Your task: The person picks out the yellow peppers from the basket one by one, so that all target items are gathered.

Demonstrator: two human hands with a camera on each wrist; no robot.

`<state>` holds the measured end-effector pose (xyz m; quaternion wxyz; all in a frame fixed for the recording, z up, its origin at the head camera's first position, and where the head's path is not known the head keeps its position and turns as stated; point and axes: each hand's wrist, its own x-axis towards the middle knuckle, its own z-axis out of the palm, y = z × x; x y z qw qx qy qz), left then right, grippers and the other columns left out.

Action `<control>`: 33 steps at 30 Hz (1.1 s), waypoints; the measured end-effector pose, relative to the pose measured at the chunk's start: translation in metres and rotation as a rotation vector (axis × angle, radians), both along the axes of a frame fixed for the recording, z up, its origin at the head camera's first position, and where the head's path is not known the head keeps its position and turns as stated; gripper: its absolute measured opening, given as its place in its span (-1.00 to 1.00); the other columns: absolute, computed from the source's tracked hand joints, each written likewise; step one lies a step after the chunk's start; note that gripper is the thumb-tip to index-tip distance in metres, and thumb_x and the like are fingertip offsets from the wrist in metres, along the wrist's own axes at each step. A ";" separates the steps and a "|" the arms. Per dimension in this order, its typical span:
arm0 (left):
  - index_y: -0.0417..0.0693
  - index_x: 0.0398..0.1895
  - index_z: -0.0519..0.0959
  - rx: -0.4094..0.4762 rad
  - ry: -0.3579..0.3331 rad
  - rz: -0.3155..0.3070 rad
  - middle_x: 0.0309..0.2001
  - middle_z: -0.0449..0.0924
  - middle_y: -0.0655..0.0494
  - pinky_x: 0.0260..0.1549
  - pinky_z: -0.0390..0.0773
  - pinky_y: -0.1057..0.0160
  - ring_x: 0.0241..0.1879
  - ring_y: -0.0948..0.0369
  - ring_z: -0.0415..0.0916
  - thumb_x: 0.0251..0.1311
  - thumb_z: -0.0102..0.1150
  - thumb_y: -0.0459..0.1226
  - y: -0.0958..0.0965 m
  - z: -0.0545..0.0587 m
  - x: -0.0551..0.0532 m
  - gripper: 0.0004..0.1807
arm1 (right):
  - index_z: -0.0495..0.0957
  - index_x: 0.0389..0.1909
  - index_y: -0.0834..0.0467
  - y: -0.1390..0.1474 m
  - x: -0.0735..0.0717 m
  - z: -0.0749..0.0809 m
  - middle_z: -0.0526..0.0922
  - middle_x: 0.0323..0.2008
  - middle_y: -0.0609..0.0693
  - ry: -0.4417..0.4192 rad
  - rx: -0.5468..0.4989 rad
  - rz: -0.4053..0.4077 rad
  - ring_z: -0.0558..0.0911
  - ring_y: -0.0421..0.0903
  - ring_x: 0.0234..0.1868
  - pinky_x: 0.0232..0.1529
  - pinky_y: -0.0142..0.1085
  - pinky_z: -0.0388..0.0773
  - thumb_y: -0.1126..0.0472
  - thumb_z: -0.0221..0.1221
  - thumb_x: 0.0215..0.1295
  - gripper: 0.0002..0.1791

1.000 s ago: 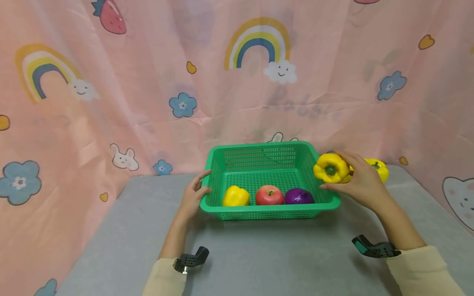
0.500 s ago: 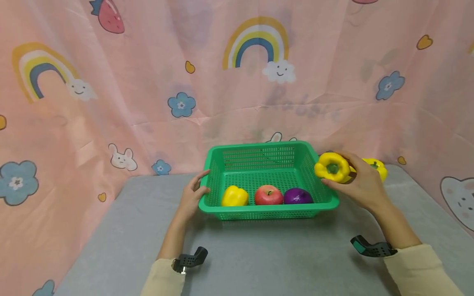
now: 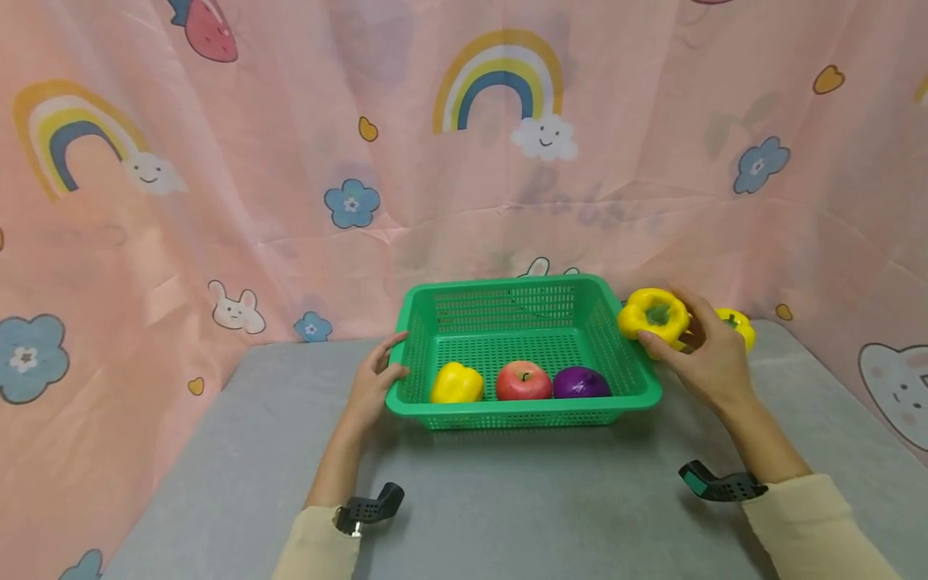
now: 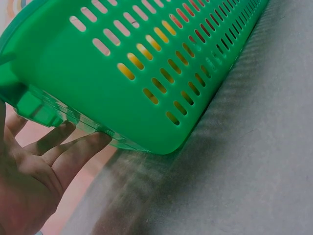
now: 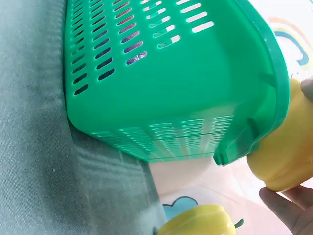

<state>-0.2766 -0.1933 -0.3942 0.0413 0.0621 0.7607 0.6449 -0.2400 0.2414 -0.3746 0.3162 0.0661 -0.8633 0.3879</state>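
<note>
A green basket (image 3: 522, 408) with slotted walls stands on the table. My left hand (image 3: 371, 387) grips its left rim, and in the left wrist view its fingers (image 4: 80, 154) touch the wall under the rim. My right hand (image 3: 714, 358) holds a yellow bell pepper (image 3: 654, 318) at the right rim, thumb in front and stem toward me. In the right wrist view this pepper (image 5: 286, 142) overlaps the rim. Inside the basket, along the front, lie another yellow bell pepper (image 3: 457, 383), a red apple (image 3: 524, 380) and a round purple vegetable (image 3: 582, 383).
One more yellow bell pepper (image 3: 738, 326) sits behind my right hand, partly hidden. A grey cloth (image 3: 507, 499) covers the table. A pink printed curtain (image 3: 290, 161) hangs at the back.
The pepper in my right hand has risen slightly, shifted a little right relative to the basket, and tipped so its stem end faces more upward. The left hand keeps its place on the rim.
</note>
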 end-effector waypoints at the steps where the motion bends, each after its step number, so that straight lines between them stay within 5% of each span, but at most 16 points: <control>1: 0.14 0.38 0.30 0.004 -0.001 0.003 0.30 0.38 -0.14 -0.14 0.49 0.31 0.13 -0.05 0.44 0.21 -0.02 -0.39 -0.001 -0.003 -0.002 -0.37 | 0.32 0.36 -0.08 0.000 0.000 0.000 0.51 0.18 0.15 0.004 -0.003 -0.001 0.39 -0.69 -0.16 -0.18 -0.80 0.32 0.19 0.38 0.05 -0.21; 8: 0.34 0.33 0.33 -0.036 0.047 0.020 0.37 0.30 0.01 0.14 0.33 0.04 0.25 0.05 0.32 0.19 0.00 -0.32 -0.005 -0.018 -0.009 -0.38 | 0.35 0.33 -0.10 0.000 0.000 0.002 0.50 0.17 0.17 0.005 0.016 0.004 0.39 -0.72 -0.23 -0.24 -0.81 0.32 0.19 0.30 0.17 -0.33; 15: 0.37 0.32 0.34 -0.043 0.064 0.020 0.40 0.25 0.04 0.23 0.25 -0.09 0.33 0.05 0.26 0.17 0.01 -0.29 -0.005 -0.019 -0.009 -0.39 | 0.40 0.29 -0.06 0.007 0.000 0.006 0.49 0.19 0.10 0.008 -0.023 0.022 0.40 -0.69 -0.14 -0.19 -0.79 0.33 0.22 0.25 0.22 -0.42; 21: 0.37 0.32 0.33 -0.058 0.071 0.019 0.50 0.04 0.13 0.34 0.10 -0.18 0.50 0.06 -0.04 0.20 0.01 -0.28 -0.003 -0.018 -0.010 -0.40 | 0.41 0.30 -0.10 0.021 0.003 0.012 0.44 0.28 -0.09 -0.007 -0.066 -0.005 0.38 -0.69 -0.09 -0.25 -0.76 0.39 0.19 0.20 0.27 -0.45; 33: 0.09 0.41 0.27 -0.055 0.027 -0.011 0.51 -0.02 -0.01 0.35 0.06 -0.21 0.50 -0.04 -0.10 0.22 -0.03 -0.35 0.000 0.006 0.005 -0.37 | 0.45 0.28 -0.01 0.051 0.005 0.023 0.48 0.15 -0.26 0.016 -0.133 -0.067 0.44 -0.54 0.01 -0.15 -0.77 0.35 0.26 0.20 0.25 -0.46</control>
